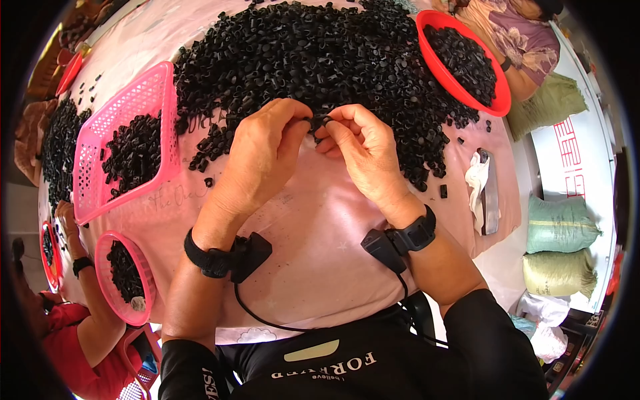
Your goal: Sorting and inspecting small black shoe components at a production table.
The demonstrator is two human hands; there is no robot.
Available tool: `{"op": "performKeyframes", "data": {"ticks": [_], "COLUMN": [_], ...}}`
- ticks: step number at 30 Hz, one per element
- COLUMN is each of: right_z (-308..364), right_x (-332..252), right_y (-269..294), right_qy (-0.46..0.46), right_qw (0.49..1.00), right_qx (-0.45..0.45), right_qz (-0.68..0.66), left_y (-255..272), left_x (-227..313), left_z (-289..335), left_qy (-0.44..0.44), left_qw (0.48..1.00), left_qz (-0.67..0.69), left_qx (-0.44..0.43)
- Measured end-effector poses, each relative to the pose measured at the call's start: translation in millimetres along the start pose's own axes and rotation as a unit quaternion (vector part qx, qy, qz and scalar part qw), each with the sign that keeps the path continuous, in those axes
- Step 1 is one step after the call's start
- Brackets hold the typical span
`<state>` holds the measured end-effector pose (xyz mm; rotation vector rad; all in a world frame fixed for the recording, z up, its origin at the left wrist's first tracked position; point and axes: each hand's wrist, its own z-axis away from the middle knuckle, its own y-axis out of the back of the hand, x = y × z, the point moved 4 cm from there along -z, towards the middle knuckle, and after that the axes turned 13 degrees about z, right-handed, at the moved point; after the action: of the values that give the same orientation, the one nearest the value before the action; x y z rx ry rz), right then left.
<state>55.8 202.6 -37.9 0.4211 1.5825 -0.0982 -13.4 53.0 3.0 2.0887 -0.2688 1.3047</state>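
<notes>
Both my hands meet over the near edge of a big heap of small black cap-like parts (300,57). My left hand (270,143) is closed, thumb and forefinger pinching a small black part (319,123). Facing it, my right hand (363,147) pinches at the same spot, its fingertips almost touching the left's. Whether the hands share one part or hold two cannot be made out. Straps with black boxes sit on both wrists.
A pink basket (172,133) and round pink bowl (100,267) hold black parts at left; a red basin (505,100) does at far right. White cloth and a dark strip (491,193) lie right. People sit at left and far right. Stuffed sacks (560,227) stand beyond the table.
</notes>
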Motion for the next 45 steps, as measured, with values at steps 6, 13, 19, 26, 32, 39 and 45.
{"op": "performKeyframes", "data": {"ticks": [6,13,19,26,32,39,45], "right_z": [1,3,3,6,5,5,5], "right_x": [-4,-3,0,0,2,2,1], "right_y": [-3,-7,-7,-3,0,-1,-3], "right_qy": [-0.016,-0.007,-0.014,-0.069,-0.096,-0.060,-0.047], "right_qw": [0.999,0.998,0.997,0.989,0.985,0.991,0.995], "right_qx": [-0.042,-0.058,-0.068,-0.090,-0.061,-0.072,-0.076], "right_qz": [-0.009,-0.023,-0.032,-0.092,-0.130,-0.092,-0.046], "left_y": [-3,-3,-6,-9,-10,-17,-14], "left_x": [6,8,13,13,20,13,11], "left_z": [-1,0,1,3,2,2,4], "left_qy": [0.001,-0.012,-0.042,-0.085,-0.143,-0.089,-0.102], "left_qw": [1.000,1.000,0.999,0.996,0.987,0.993,0.989], "left_qz": [0.021,0.002,-0.023,-0.034,-0.067,-0.066,-0.103], "left_qx": [0.000,0.002,0.018,0.021,-0.012,-0.033,-0.018]}}
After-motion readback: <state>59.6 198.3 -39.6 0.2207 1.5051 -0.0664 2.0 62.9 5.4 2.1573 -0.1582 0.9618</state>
